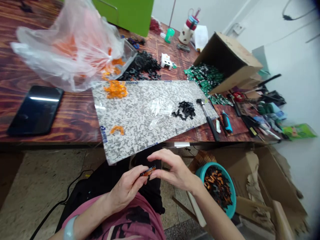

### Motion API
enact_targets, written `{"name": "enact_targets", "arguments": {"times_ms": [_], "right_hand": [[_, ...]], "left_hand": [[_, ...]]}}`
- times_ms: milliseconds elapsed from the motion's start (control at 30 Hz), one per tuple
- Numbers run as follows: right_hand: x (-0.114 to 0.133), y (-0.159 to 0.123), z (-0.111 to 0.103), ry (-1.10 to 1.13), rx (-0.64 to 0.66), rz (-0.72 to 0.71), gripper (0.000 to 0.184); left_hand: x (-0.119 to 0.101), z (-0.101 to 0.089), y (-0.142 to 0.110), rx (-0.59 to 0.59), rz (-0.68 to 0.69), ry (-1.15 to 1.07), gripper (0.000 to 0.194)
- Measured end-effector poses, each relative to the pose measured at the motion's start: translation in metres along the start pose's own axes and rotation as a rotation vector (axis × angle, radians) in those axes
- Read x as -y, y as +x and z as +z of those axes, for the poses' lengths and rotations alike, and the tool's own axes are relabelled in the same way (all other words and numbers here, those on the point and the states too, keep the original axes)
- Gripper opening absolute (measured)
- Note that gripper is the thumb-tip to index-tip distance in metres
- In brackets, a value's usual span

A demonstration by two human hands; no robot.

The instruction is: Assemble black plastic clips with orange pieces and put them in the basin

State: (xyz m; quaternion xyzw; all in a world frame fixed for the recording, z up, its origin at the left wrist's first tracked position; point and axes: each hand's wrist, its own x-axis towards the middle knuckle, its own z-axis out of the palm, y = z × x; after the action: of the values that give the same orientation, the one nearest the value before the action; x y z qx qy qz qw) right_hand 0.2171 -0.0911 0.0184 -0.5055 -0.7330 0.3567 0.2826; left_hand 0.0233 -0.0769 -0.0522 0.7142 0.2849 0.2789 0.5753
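In my left hand (128, 185) is a small orange and black plastic part (148, 171), pinched between thumb and fingers above my lap. My right hand (172, 168) is beside it, thumb near the part's right end and fingers spread apart above. Whether the right thumb touches the part I cannot tell. Beyond the hands lies a speckled stone-look board (135, 116). On it are a heap of orange plastic pieces (115, 89), one loose orange curved piece (117, 130), a small pile of black pieces (184, 110) and thin clear strips (161, 106).
A teal bucket (233, 196) of orange and black parts stands low at right. A hammer (208, 120) crosses the board's right edge. Green circuit boards (205, 76) spill from a cardboard box (240, 53). At left are a plastic bag (72, 50) and a black tablet (35, 110).
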Motion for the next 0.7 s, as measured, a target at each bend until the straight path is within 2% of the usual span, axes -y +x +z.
{"name": "enact_targets", "arguments": {"times_ms": [100,233,367,433,500,600,700], "right_hand": [[-0.009,-0.011,0.016,0.032,-0.074,0.041,0.015],[-0.021,-0.036,0.031,0.043,-0.185,0.112,0.015],[-0.047,-0.076,0.041,0.073,-0.357,0.472,0.015],[-0.069,-0.105,0.035,0.025,-0.486,0.645,0.017],[-0.094,-0.142,0.020,-0.060,-0.635,0.786,0.021],[-0.128,-0.200,-0.009,-0.196,-0.828,1.010,0.028],[-0.150,-0.245,-0.034,-0.302,-0.960,1.167,0.030]], "left_hand": [[0.000,0.001,-0.001,0.108,-0.032,0.008,0.021],[0.006,0.011,0.005,0.276,-0.099,0.009,0.024],[0.011,0.026,0.019,0.470,-0.193,0.074,0.029],[0.012,0.030,0.024,0.517,-0.219,0.112,0.051],[0.015,0.028,0.026,0.531,-0.227,0.131,0.062],[0.022,0.020,0.024,0.532,-0.265,0.114,0.053],[0.031,0.010,0.018,0.500,-0.326,0.093,0.050]]}}
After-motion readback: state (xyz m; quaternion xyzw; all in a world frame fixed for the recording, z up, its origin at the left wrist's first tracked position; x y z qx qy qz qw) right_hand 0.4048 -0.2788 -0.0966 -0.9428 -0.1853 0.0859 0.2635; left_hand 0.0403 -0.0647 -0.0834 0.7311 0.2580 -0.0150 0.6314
